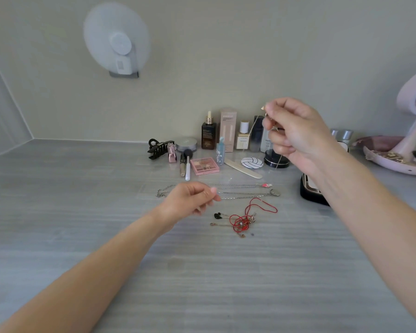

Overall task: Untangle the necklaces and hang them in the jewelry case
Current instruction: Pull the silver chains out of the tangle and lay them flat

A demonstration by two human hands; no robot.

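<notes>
Nearest to me, two bare forearms reach in over the grey table [82, 200]. On my feed the left hand [192, 199] hovers low over the near end of the silver chains, fingers curled and thumb tip against forefinger tip. I cannot tell whether it pinches anything.

Under it and running to the right lie two silver necklaces, stretched out side by side. The far one [245, 186] ends in a small pink pendant, the near one [245, 194] in a silver disc. Just in front of them sits a tangle [243, 221] of red cord wound up with thin chains and small charms, one of them black.

Raised above all this, the right hand [296, 135] pinches a fine gold chain [253, 127] between thumb and fingers, and the chain hangs down slack in front of the bottles. Below that wrist stands the black jewelry case [310, 191], mostly hidden by the forearm.

Behind, from the left: a white fan [117, 39] on the wall, a black hair claw [157, 149], a pink eyeshadow palette [204, 165], a dark serum bottle [209, 135], a nail file [243, 168], a black jar [275, 159] and a pink mirror stand [413, 131].

By my count: two hands, two laid-out silver necklaces, one gold chain, one tangle, one case.
</notes>
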